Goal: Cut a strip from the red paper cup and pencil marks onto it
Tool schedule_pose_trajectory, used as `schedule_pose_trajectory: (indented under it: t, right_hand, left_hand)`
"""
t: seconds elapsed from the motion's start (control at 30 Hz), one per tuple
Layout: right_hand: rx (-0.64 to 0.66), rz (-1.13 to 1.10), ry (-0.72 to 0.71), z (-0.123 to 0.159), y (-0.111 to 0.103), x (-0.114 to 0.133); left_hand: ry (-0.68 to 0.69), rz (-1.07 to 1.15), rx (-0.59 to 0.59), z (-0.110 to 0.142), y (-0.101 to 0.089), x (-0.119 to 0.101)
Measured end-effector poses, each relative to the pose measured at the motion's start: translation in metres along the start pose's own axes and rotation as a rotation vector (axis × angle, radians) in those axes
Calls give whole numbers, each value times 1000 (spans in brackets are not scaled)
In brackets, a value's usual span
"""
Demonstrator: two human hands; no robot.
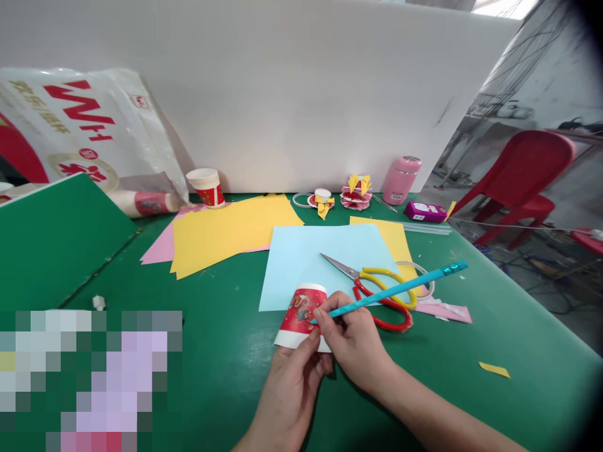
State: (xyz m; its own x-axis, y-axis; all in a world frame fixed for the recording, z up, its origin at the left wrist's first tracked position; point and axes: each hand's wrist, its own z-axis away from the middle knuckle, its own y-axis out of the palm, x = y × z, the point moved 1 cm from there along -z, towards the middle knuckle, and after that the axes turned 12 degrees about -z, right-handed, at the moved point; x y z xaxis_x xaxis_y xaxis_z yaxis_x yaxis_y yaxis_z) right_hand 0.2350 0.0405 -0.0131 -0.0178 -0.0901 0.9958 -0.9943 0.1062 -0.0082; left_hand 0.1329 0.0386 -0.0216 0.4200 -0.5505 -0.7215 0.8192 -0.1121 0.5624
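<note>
A curved piece of red and white paper cup (301,309), printed with a dragon, is held at its lower edge by my left hand (296,383), thumb in front and fingers behind. My right hand (353,336) grips a blue pencil (400,287), whose tip meets the red print near its right side. Just beyond my right hand lie scissors (377,282) with yellow and red handles, their blades apart. Under the scissors is a light blue paper sheet (301,251). The fingers behind the cup piece are partly hidden.
Yellow sheets (230,226) over pink paper lie behind. A paper cup (207,187), two paper-cup crafts (357,193), a pink bottle (402,181) and a purple packet (425,211) stand along the white board (282,94). A yellow scrap (494,370) lies right.
</note>
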Motion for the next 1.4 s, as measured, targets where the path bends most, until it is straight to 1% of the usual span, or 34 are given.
schedule_pose_trajectory:
  t: [0.13,0.23,0.3,0.43,0.53,0.7,0.87,0.93,1.13,1.2,1.4]
  right_hand:
    - [-4,2,-44,0,0,2]
    - [-2,-16,-21,1,0,3]
    - [-20,17,-28,1,-1,4]
    - [-63,118,-103,0,-3,7]
    - [-75,163,-123,-1,-4,8]
    - [-76,155,-116,-1,-5,8]
    - [-28,25,-27,1,-2,3]
    - [-16,8,-9,1,0,2]
    - [-33,32,-62,0,2,6]
    - [-30,35,-69,0,1,7]
    - [-70,152,-99,-2,-2,9]
  left_hand:
    - [-1,-8,-5,0,0,0]
    - [5,-7,-15,0,1,-1]
    - [1,-3,-12,1,1,-1]
    - [-10,-7,-26,1,1,-1]
    - [-3,-7,-25,0,0,-1]
    - [-2,-7,-23,0,-1,-1]
    - [0,-7,-4,0,0,0]
    - [6,-7,0,0,-1,0]
    - [-2,12,12,0,-1,0]
    - [-8,20,-1,1,-1,-1]
    - [-6,15,-57,1,1,-3]
